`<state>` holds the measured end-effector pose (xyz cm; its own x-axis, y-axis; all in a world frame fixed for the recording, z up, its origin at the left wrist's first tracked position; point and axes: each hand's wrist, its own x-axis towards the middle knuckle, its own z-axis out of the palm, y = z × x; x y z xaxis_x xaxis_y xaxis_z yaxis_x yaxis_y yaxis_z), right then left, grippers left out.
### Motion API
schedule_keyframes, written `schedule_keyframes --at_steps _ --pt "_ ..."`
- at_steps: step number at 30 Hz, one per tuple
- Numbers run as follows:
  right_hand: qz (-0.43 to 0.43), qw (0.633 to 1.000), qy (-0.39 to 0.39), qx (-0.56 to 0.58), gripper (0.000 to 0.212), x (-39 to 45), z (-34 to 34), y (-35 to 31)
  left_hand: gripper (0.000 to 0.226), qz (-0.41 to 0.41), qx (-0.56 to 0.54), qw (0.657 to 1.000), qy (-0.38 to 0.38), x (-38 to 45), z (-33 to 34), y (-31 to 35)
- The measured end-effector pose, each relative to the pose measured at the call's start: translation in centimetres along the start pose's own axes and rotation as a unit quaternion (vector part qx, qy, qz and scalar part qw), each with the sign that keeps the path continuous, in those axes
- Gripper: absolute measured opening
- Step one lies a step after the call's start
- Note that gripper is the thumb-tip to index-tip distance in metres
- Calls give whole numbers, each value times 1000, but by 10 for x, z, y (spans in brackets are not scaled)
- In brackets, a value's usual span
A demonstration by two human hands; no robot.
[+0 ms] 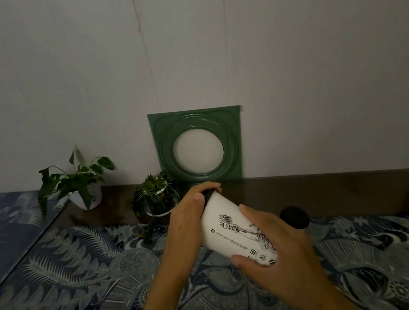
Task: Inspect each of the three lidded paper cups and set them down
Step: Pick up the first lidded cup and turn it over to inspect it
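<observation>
Dim scene, wide-angle, looking forward and down. Dark wooden surface (320,191) across the middle of the frame, ending at a pale wall (208,37) along the back edge. Patterned blue cloth (83,269) spread over the lower half, its far edge running from centre left to centre right; a bare strip of wood between cloth and wall. Open room on the cloth at lower left and at lower right. Dark blurred shape at the right edge, unclear what.

White paper cup (230,232) at frame centre, held above the cloth, tipped steeply so the black-lidded end points to the upper left and the base to the lower right. Black line drawing and small print along its side. Left hand (186,224) at the lid end: thumb laid on the cup wall beside the lid, fingers curled over the black lid, grip closed round that end. Right hand (280,248) at the base end: thumb under the lower rim, fingers wrapped over the top of the wall, grip closed round the base. Both forearms rising from the bottom edge, converging on the cup.

Second black lid (294,217) just right of the right hand, its cup hidden behind the hand. Third cup not seen.

At the back: green square frame (163,144) leaning on the wall, glass bowl plant (155,197) just left of the left hand, white potted plant (82,181) farther left.
</observation>
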<state>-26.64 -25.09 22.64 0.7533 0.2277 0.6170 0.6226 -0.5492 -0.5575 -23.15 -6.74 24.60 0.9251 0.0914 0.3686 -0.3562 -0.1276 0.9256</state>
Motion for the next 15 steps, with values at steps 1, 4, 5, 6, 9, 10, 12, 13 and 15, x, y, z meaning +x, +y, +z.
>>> schedule_keyframes --at_steps 1,4,5,6,9,10,12,13,15 --pt "7 1000 3 7 79 -2 -1 -2 39 2 -1 1000 -1 -1 0 3" --pt "35 999 3 31 76 -7 -4 -5 36 4 6 1000 -16 -5 1 8" --pt "49 998 -2 41 76 -9 -5 -5 36 3 10 1000 -20 -7 2 8" --pt "60 997 -8 51 75 -10 -6 -5 36 3 13 1000 -22 -8 2 9" --pt "84 993 -17 75 74 -12 -8 -5 36 6 14 1000 -20 -9 5 11" --pt "91 992 -19 82 75 -12 -9 -4 36 6 12 1000 -19 -9 7 13" --pt "109 989 -23 96 76 -13 -10 -6 35 10 8 1000 -23 -9 8 15" --pt "117 988 -24 101 76 -12 -10 -8 35 14 10 999 -27 -9 9 17" --pt "125 986 -24 108 77 -10 -12 -10 34 26 19 999 -34 -8 9 22"
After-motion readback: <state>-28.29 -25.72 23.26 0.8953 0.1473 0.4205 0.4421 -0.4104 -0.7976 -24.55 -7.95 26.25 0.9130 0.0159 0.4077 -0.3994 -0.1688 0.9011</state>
